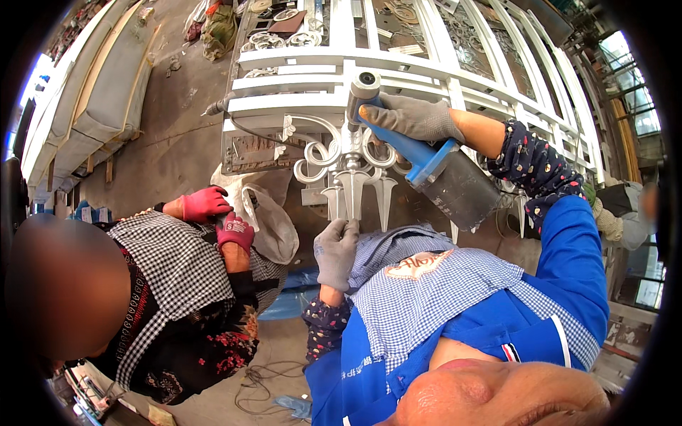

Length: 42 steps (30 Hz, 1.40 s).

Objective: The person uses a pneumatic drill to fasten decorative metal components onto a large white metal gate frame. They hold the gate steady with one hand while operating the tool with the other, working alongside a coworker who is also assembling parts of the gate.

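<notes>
My right hand [419, 117], in a grey work glove, is wrapped around a blue cordless power tool [395, 142] with a silver head and a dark battery block. It looks like a rivet gun; its head is over silver scrollwork [320, 157], and the nose is hidden from me. My left hand [337, 254], also gloved in grey, is closed with its fingertips on the lower point of a silver spearhead finial [352, 190]. More spearhead finials stand on either side of it. The scrollwork and finials lie at the near edge of a white metal railing [298, 84].
At the left a co-worker in red gloves [206, 204] and a checked apron sits beside a white sack [273, 224]. Loose scroll pieces [264, 40] lie on the work table beyond the railing. Long wrapped bundles [106, 106] are stacked far left. A cable [259, 387] trails on the floor.
</notes>
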Each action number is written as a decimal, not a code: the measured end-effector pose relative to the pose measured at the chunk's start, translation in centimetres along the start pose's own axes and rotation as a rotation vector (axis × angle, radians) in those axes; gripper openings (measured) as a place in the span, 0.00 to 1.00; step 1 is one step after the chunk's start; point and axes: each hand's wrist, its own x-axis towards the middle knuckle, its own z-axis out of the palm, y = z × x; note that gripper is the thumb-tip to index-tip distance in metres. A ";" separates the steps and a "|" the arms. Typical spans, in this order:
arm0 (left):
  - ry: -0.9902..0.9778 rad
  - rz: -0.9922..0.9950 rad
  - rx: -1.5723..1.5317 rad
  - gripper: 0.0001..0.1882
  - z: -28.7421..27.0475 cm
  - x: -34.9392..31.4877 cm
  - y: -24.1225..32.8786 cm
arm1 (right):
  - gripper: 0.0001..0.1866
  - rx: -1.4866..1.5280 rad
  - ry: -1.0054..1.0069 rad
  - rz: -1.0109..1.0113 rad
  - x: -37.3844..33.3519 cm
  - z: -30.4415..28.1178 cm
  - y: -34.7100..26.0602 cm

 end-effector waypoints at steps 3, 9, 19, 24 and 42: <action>-0.030 -0.025 -0.023 0.18 -0.2 0.0 0.7 | 0.47 0.138 -0.055 -0.057 0.7 -0.3 0.9; -0.047 -0.047 -0.016 0.17 -0.4 0.1 1.3 | 0.47 0.048 -0.043 0.025 -0.2 -0.5 -0.8; -0.024 -0.018 0.017 0.18 -0.4 -0.1 1.3 | 0.49 0.026 -0.019 -0.063 -0.5 -0.9 0.0; -0.050 -0.038 0.010 0.17 -0.6 0.1 2.1 | 0.44 0.101 -0.054 0.090 -1.0 -0.9 -1.5; -0.105 -0.111 -0.093 0.14 0.8 1.8 -0.4 | 0.44 0.450 0.111 -0.053 -14.9 0.1 6.1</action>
